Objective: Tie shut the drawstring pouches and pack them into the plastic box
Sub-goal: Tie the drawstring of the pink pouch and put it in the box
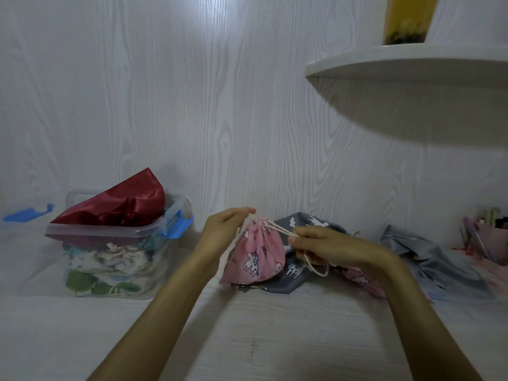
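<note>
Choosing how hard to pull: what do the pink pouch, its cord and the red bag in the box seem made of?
Pink pouch: matte printed woven cloth, probably cotton; soft gathers, no shine.
Cord: pale twisted string, likely cotton.
Red bag: glossy satin-like fabric; bright highlights on its folds.
Box: clear hard plastic.

Beyond my grip rises a white wood-grain wall (165,92), above right a curved white shelf (412,61), beneath a pale wood-grain tabletop (275,339).
</note>
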